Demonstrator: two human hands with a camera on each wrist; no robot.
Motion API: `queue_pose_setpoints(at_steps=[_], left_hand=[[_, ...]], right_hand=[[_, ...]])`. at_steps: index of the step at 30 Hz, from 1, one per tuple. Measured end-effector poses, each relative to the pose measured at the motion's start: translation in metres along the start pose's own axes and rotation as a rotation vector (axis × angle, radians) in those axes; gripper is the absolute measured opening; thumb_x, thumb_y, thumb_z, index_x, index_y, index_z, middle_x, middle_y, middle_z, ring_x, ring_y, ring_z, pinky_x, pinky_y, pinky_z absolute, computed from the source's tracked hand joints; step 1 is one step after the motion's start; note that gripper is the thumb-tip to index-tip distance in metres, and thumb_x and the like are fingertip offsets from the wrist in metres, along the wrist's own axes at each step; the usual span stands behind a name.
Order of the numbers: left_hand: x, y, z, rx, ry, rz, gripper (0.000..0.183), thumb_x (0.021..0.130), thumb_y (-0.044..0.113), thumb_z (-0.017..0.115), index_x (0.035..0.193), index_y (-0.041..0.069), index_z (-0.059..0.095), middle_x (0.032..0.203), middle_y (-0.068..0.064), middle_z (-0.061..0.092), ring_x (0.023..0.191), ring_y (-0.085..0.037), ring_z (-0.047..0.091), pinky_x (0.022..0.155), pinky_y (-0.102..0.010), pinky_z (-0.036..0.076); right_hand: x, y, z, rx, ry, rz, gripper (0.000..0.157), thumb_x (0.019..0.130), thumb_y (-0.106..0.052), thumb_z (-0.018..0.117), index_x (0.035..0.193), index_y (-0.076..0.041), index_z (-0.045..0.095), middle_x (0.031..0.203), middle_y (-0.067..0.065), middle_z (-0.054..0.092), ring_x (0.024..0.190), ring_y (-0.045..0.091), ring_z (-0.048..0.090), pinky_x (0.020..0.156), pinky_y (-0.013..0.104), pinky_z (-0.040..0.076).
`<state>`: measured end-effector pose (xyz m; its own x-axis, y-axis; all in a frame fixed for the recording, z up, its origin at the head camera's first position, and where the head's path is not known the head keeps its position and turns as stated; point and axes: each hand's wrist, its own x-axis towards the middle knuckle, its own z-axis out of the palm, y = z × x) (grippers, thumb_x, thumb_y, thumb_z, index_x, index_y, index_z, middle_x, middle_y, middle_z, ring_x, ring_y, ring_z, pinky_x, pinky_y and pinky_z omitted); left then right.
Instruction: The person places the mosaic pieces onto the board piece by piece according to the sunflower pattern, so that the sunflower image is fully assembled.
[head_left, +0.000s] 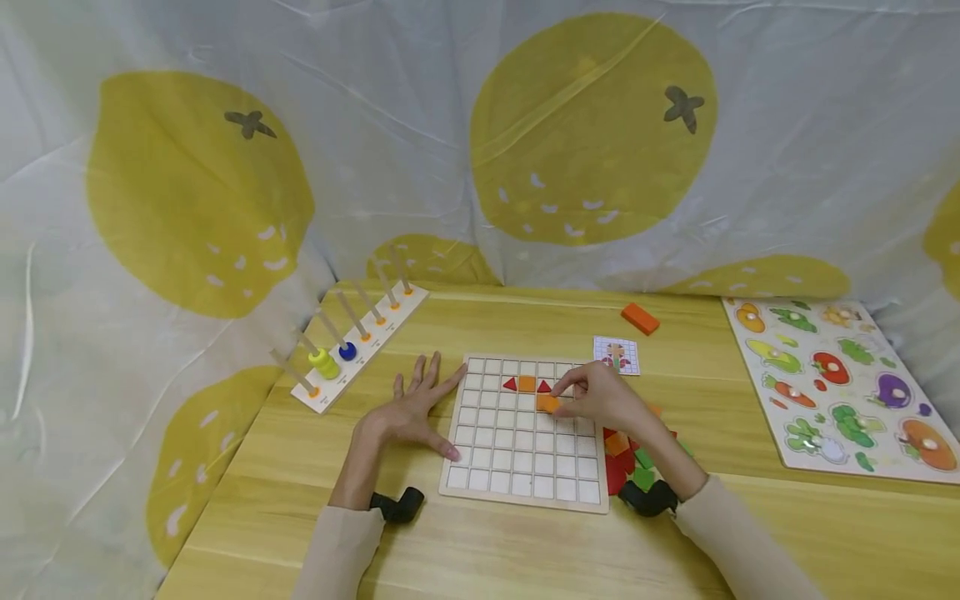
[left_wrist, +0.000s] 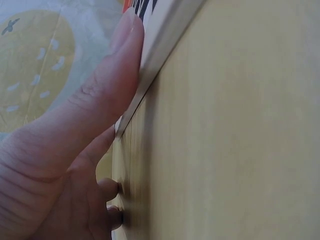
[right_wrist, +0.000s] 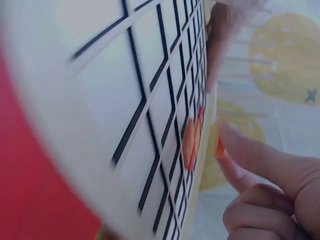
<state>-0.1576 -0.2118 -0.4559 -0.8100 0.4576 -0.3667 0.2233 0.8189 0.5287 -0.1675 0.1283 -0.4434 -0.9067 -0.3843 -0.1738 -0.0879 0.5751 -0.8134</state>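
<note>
A white grid board (head_left: pixel 502 438) lies on the table, with red triangles (head_left: pixel 510 383) and an orange square (head_left: pixel 527 384) in an upper row. My left hand (head_left: pixel 408 412) is spread at its left side. The left thumb (left_wrist: pixel 117 65) rests on the board's edge and the other fingers reach the tabletop. Over the board's upper right, my right hand (head_left: pixel 603 396) pinches a small orange tile (right_wrist: pixel 220 147) between thumb and forefinger. Below it, another orange tile (right_wrist: pixel 188 145) sits in the grid. The other right fingers are curled in.
Loose red and green tiles (head_left: pixel 643 477) are heaped right of the board, partly under my right forearm. A pattern card (head_left: pixel 627 357) and an orange block (head_left: pixel 640 318) are behind. A peg rack (head_left: pixel 330 392) with yellow and blue beads stands left, a vegetable puzzle (head_left: pixel 813 396) right.
</note>
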Motion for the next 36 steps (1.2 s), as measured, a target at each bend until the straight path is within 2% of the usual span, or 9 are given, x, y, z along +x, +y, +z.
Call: queue_pose_setpoints(at_steps=[5,10,15,26,32,36], left_hand=[[0.0,0.002,0.0,-0.003,0.003,0.008,0.135,0.068,0.051,0.094,0.168,0.028,0.007,0.169,-0.022,-0.026,0.154,-0.045,-0.03,0.118,-0.075,-0.018],[0.001,0.004,0.0,-0.001,0.001,0.005,0.134,0.068,0.05,0.094,0.168,0.027,0.007,0.169,-0.022,-0.025,0.155,-0.045,-0.029,0.119,-0.075,-0.017],[0.001,0.003,0.0,0.001,0.002,0.003,0.135,0.068,0.051,0.094,0.168,0.027,0.007,0.169,-0.023,-0.025,0.155,-0.046,-0.029,0.119,-0.075,-0.017],[0.001,0.003,-0.001,-0.005,-0.002,-0.003,0.135,0.068,0.05,0.094,0.168,0.029,0.006,0.169,-0.022,-0.026,0.155,-0.044,-0.03,0.119,-0.074,-0.017],[0.001,0.002,-0.001,-0.006,0.004,-0.001,0.134,0.069,0.048,0.094,0.168,0.027,0.007,0.169,-0.023,-0.024,0.155,-0.046,-0.029,0.119,-0.075,-0.017],[0.001,0.001,-0.001,0.002,0.004,-0.007,0.134,0.068,0.049,0.094,0.168,0.028,0.007,0.169,-0.023,-0.025,0.155,-0.045,-0.029,0.119,-0.074,-0.017]], right_hand=[[0.017,-0.012,0.017,0.003,0.033,0.06,0.016,0.079,-0.014,0.09,0.092,-0.009,0.08,0.054,-0.004,0.037,0.053,0.013,0.031,0.053,0.025,0.026],[0.024,-0.013,0.023,0.019,0.058,0.098,0.019,0.079,-0.014,0.09,0.094,-0.008,0.08,0.052,-0.004,0.037,0.051,0.013,0.032,0.052,0.026,0.026],[0.026,-0.011,0.022,0.018,0.046,0.087,0.015,0.08,-0.014,0.089,0.093,-0.01,0.082,0.054,-0.003,0.036,0.052,0.014,0.028,0.052,0.026,0.023],[0.031,-0.01,0.027,0.011,0.028,0.052,0.009,0.081,-0.011,0.088,0.089,-0.01,0.083,0.062,-0.001,0.045,0.055,0.015,0.029,0.055,0.026,0.021],[0.032,-0.01,0.028,0.023,0.014,0.04,0.009,0.082,-0.011,0.088,0.09,-0.011,0.084,0.069,-0.001,0.054,0.057,0.014,0.029,0.056,0.025,0.022],[0.025,-0.005,0.019,0.064,0.01,0.043,0.01,0.085,-0.013,0.084,0.095,-0.011,0.084,0.063,-0.003,0.048,0.055,0.014,0.027,0.054,0.025,0.024]])
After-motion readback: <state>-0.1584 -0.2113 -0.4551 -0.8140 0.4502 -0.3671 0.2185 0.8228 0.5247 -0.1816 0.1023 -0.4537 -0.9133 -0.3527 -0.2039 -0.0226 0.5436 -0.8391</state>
